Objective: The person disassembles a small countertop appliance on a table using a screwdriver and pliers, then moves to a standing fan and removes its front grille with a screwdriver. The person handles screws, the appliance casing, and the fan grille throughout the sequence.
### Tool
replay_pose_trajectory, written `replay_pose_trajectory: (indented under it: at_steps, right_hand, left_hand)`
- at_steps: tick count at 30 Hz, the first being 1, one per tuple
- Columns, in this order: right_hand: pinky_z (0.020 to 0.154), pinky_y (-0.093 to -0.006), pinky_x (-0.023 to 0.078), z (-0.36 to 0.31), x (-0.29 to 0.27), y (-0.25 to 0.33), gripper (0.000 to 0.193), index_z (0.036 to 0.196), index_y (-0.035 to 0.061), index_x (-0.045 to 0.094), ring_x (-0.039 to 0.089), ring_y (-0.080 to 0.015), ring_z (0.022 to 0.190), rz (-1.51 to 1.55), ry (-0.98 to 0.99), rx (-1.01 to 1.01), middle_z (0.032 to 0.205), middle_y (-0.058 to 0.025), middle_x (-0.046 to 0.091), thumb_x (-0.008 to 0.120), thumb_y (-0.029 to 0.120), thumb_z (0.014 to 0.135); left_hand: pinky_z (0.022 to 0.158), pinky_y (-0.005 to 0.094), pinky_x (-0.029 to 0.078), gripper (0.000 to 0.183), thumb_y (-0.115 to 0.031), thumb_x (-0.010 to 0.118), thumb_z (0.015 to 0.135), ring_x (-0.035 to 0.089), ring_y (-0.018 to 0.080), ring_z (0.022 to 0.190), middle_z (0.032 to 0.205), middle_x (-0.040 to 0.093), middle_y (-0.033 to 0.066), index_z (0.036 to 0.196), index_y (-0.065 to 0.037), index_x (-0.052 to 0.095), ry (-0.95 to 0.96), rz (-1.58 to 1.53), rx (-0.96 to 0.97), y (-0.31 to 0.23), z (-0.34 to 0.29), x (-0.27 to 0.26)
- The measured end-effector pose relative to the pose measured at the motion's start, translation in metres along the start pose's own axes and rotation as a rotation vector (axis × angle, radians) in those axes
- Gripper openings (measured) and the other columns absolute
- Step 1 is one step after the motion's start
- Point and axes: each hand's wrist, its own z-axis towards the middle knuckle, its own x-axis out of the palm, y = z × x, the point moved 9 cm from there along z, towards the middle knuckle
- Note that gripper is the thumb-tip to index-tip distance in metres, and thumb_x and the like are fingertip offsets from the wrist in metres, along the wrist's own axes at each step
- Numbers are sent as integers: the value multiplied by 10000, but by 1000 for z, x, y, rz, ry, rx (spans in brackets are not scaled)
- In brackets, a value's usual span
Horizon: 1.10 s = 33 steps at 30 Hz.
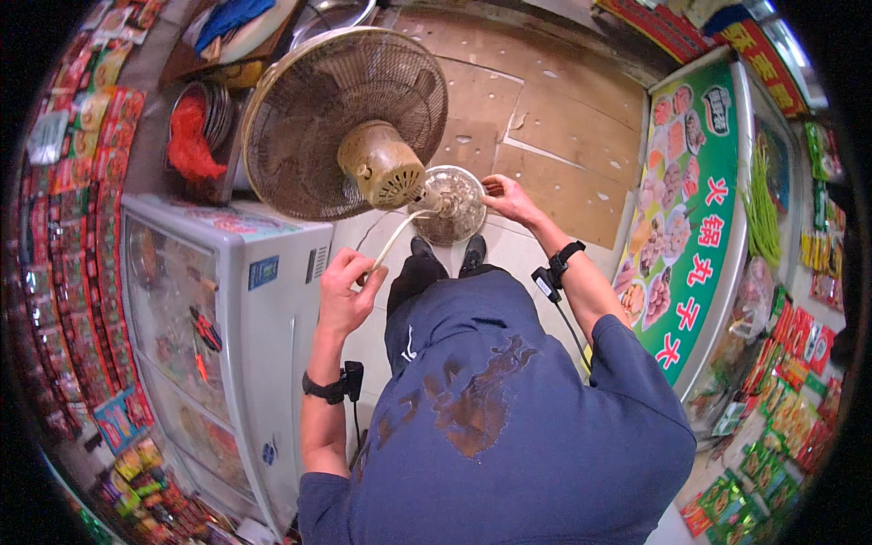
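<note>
A dusty pedestal fan (381, 163) stands in front of me, its round caged head toward the left and its speckled round base (463, 204) near my shoes. From below the motor housing a pale power cord (400, 233) runs to my left hand (347, 291). The fingers of that hand are pinched on the cord. My right hand (513, 202) is at the right edge of the base as seen from above, fingers curled together. Whether it touches the base, and what is between its fingertips, I cannot make out.
A white glass-topped freezer (277, 272) stands on my left, with red-handled pliers (206, 329) on it. To the right is a display cabinet with a green picture panel (677, 227). Brown cardboard sheets (554, 118) lie ahead. Packets (86, 272) line both sides.
</note>
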Motion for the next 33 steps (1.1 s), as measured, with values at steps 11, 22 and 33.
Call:
replay_pose_trajectory:
  at_steps: [11,22,33]
  right_hand:
    - [1072,-421,557,-26,95,60,548,1444,21,606,695,-274,1219,-70,402,-236,1333,-171,707,645,52,899]
    - [1071,-404,541,-26,127,49,556,1444,-63,596,681,-308,1233,-106,253,-64,1386,-217,689,735,120,937]
    - [1032,-447,557,-44,176,55,518,1451,1,610,677,-271,1235,-455,234,6,1354,-177,701,693,128,955]
  left_hand:
    - [648,298,483,139,-33,807,899,587,140,676,769,629,40,890,-15,670,-163,-192,-171,24,-76,-41]
    - [719,255,496,105,-118,733,1036,581,123,744,857,596,2,1018,-38,667,-679,-369,-562,163,-216,-169]
    - [526,244,423,329,-111,604,1082,491,46,592,1107,763,118,1394,-21,658,-589,-1160,-650,241,-328,-179]
